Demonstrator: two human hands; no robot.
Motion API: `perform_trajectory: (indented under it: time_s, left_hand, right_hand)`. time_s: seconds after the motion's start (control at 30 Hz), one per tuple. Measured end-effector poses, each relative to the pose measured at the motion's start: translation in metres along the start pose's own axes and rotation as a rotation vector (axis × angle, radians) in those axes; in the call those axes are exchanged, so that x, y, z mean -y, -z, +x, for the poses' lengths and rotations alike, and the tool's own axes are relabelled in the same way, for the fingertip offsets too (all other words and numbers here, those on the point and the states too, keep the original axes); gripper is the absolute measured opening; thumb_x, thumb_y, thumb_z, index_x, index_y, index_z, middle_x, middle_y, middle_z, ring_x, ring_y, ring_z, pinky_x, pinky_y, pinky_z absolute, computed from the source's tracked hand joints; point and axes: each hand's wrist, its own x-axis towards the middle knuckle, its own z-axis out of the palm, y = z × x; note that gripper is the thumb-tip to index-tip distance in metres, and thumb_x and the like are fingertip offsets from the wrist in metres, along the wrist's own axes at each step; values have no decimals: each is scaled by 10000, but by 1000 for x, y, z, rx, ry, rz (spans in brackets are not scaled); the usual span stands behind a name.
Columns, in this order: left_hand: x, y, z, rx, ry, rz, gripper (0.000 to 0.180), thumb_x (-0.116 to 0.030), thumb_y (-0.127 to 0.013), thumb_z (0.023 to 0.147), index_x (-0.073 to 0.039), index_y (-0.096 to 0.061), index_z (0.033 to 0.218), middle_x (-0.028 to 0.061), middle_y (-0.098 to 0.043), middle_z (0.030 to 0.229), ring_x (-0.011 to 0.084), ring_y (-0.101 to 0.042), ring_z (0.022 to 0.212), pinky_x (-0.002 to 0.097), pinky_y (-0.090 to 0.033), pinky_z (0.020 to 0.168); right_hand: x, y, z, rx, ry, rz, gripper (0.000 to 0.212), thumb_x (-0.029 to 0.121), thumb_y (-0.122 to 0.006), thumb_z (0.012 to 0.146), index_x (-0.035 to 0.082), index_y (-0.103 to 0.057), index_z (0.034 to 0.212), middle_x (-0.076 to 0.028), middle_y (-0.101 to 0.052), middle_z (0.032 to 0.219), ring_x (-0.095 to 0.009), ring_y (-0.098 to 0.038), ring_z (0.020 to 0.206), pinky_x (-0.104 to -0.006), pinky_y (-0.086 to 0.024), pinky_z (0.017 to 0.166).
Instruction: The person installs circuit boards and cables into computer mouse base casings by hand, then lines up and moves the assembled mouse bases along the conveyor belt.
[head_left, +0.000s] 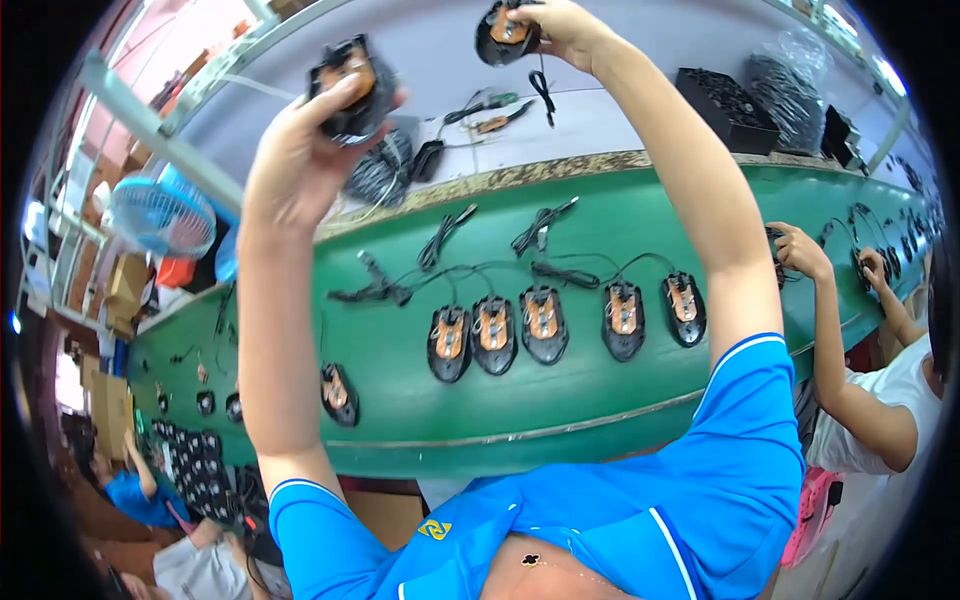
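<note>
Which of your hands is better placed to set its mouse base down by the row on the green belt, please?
Probably the left hand: its mouse base hangs nearer the green belt and row of bases. The right hand reaches farther, over the grey bench.

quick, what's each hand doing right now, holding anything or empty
Left hand: closed on an open mouse base, circuit board showing.
Right hand: closed on a second mouse base, its cable dangling.

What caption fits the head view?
Left hand and right hand each hold an open mouse base above the green conveyor belt.
</note>
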Motion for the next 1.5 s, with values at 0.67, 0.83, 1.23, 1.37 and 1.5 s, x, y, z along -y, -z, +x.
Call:
perform_trajectory:
  time_s: [0.67, 0.83, 1.23, 1.37, 1.5]
  left_hand:
    - [336, -21, 180, 199, 356, 177, 469, 12, -723, 877, 62, -532, 1302, 228, -670, 1145, 269, -725, 911, 333, -623, 809]
    - [345, -18, 198, 82, 505, 656, 553, 1, -762, 837, 44, -521, 1333, 238, -662, 1183, 294, -705, 981, 343, -603, 834]
    - [361, 6, 201, 98, 464, 1299, 569, -508, -726, 821, -7, -731, 1091, 251, -483, 1338, 420, -504, 1145, 492, -493, 934]
    - [323, -7, 194, 195, 211, 1252, 672, -511, -714, 820, 45, -693, 1197, 246, -699, 1121, 409, -667, 963, 439, -537, 920]
    - [246, 48, 161, 561, -115, 1121, 525, -235, -593, 973, -6, -524, 1440, 214, -688, 1089, 256, -663, 789, 352, -576, 647]
  right_hand:
    - [-198, 154, -28, -169, -531, -240, 318, 14, -643, 913, -23, -605, 1227, -144, -718, 1042, -170, -687, 813, -265, -540, 689]
    - [-237, 124, -27, -277, -595, -487, 397, 135, -705, 887, 5, -610, 1249, -173, -672, 1134, -246, -641, 960, -324, -530, 770]
    - [-233, 53, -26, -413, -791, -1071, 692, 571, -711, 839, 78, -612, 1314, -193, -515, 1411, -362, -447, 1300, -532, -371, 1054]
    - [-253, 124, -28, -456, -725, -1236, 743, 502, -737, 766, 115, -615, 1388, -162, -712, 1221, -319, -657, 1150, -384, -490, 1014]
    - [-222, 144, -22, -295, -178, -1164, 598, 428, -709, 882, 42, -647, 1335, -153, -728, 1143, -251, -680, 1014, -334, -522, 882]
